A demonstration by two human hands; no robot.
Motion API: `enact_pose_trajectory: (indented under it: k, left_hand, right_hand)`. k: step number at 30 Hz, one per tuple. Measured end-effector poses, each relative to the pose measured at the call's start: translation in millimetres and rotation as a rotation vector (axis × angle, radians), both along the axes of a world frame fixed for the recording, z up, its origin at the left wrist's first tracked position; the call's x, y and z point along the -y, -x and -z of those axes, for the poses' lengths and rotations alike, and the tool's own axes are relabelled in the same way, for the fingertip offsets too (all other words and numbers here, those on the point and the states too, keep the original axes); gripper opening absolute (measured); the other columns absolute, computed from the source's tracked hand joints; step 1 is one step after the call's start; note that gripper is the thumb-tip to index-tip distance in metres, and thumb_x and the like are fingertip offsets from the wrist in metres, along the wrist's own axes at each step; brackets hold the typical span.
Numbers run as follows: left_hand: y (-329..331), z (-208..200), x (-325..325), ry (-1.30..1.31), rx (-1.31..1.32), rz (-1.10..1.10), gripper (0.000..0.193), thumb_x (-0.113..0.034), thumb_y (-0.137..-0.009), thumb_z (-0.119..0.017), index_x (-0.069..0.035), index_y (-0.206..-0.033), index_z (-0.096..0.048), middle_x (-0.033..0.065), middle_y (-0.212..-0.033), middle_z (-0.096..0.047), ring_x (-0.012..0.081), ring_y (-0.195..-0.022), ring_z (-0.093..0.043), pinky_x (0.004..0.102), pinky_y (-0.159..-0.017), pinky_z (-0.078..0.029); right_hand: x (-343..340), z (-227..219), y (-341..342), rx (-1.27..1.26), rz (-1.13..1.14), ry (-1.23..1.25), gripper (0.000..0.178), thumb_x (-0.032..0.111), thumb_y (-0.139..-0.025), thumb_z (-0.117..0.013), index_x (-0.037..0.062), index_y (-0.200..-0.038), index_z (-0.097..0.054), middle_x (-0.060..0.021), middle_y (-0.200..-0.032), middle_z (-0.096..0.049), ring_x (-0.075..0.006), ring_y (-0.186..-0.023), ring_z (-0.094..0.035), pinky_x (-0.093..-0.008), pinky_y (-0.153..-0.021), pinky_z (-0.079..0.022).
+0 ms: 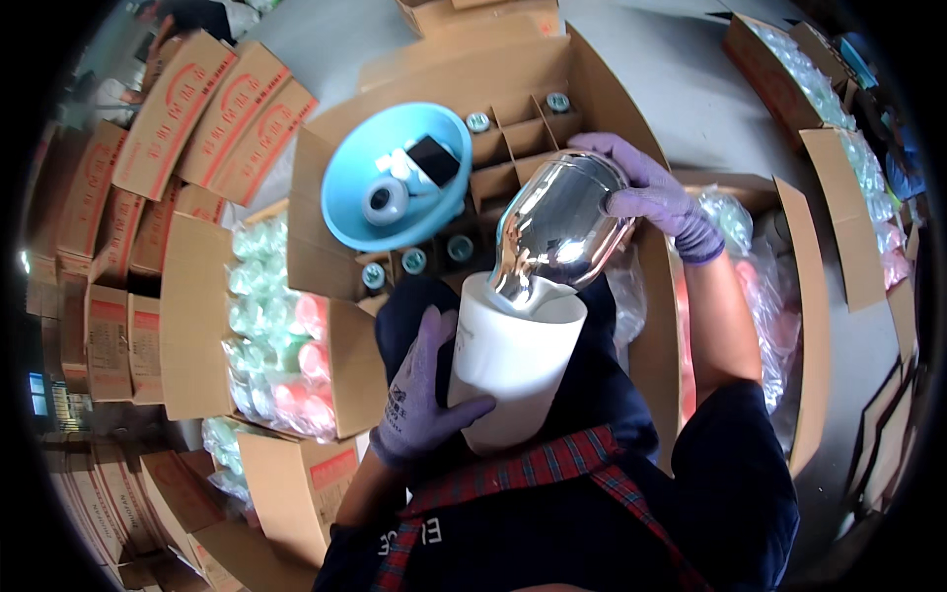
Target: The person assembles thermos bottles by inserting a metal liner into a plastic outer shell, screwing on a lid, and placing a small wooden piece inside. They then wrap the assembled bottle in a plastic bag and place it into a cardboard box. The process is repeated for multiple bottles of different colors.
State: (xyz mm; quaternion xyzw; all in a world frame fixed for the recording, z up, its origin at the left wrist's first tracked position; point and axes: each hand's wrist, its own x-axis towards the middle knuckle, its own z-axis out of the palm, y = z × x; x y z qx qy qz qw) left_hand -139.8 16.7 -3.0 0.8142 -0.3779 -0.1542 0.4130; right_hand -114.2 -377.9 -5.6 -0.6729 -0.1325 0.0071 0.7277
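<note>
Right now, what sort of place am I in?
Probably a packing or assembly area, perhaps in a warehouse: stacked printed cartons line the left side, plastic-wrapped goods fill an open box nearby, and a carton with cardboard dividers stands in front.

Pale-blue basin [343, 183] tilted over an open divided carton [617, 99]; in it a flat black thing [432, 161], small white pieces and a round white item [385, 201]. Left, open carton [195, 316] of plastic-wrapped pale green and pink goods [258, 316]. Right, similar open carton [811, 326]. Upper left, red-printed cartons [176, 116], leaning; beyond, dark-clothed person [200, 17]. Grey floor [681, 94].
</note>
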Motion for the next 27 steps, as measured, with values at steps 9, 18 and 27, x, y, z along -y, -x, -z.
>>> enact_pose_trajectory:
  k: [9,18,27]
  left_hand:
    - [76,67,-62,0.568,-0.591,-0.022,0.122,-0.015,-0.075,-0.085,-0.002,-0.159,0.003,0.0230,-0.163,-0.018,0.0357,-0.149,-0.026,0.0474,-0.121,-0.023]
    - [28,-37,41,0.547,0.025,0.218,0.091,-0.020,-0.068,-0.090,0.005,-0.142,-0.043,0.0230,-0.131,-0.054,0.0381,-0.120,-0.058,0.0457,-0.104,-0.045]
    - [47,-40,71,0.829,0.197,0.178,0.092,-0.023,-0.072,-0.087,0.006,-0.144,-0.040,0.0202,-0.131,-0.058,0.0376,-0.120,-0.060,0.0493,-0.107,-0.046]
  right_hand:
    - [-83,76,168,-0.227,0.339,-0.103,0.080,0.055,-0.093,-0.058,-0.0009,-0.148,-0.040,-0.0212,-0.144,-0.048,-0.0287,-0.136,-0.046,-0.0371,-0.113,-0.036]
    - [-72,128,200,-0.334,0.292,-0.437,0.060,0.004,-0.089,-0.069,0.0030,-0.144,-0.046,-0.0138,-0.138,-0.059,-0.0262,-0.123,-0.060,-0.0384,-0.105,-0.048]
    - [-108,105,170,-0.382,0.287,-0.764,0.060,0.026,-0.097,-0.057,0.0034,-0.150,-0.038,-0.0133,-0.145,-0.052,-0.0259,-0.131,-0.053,-0.0407,-0.110,-0.043]
